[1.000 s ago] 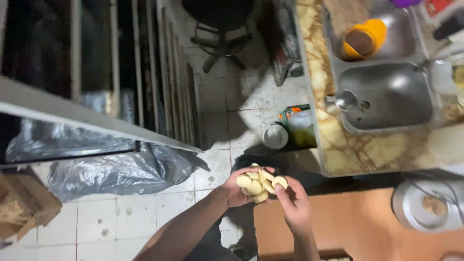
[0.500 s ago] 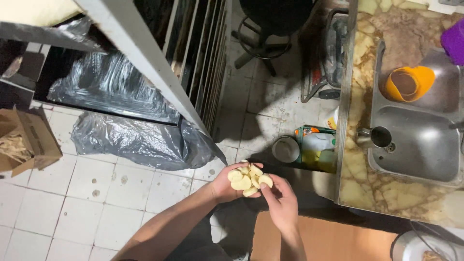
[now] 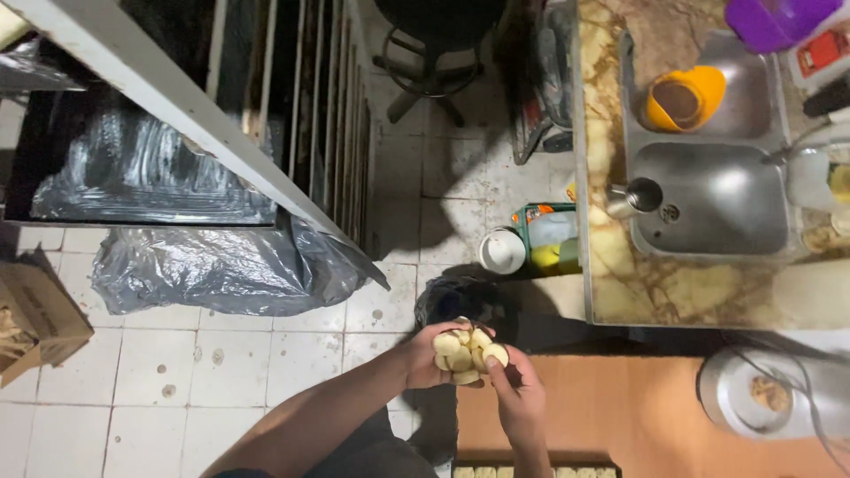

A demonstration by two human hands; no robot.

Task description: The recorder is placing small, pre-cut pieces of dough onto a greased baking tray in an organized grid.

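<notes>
Your left hand's got the pile, right hand's picking at it

Left hand (image 3: 423, 361) cups the pale dough pieces (image 3: 463, 351) with fingers curled under them; your right hand (image 3: 516, 396) sits just right and nearer, fingers (image 3: 492, 370) pinching the rightmost piece, above the orange table (image 3: 620, 407).

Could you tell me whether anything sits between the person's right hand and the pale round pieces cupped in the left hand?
Nothing visible does: the right hand already touches the pale round pieces, which the left hand cups.
</notes>
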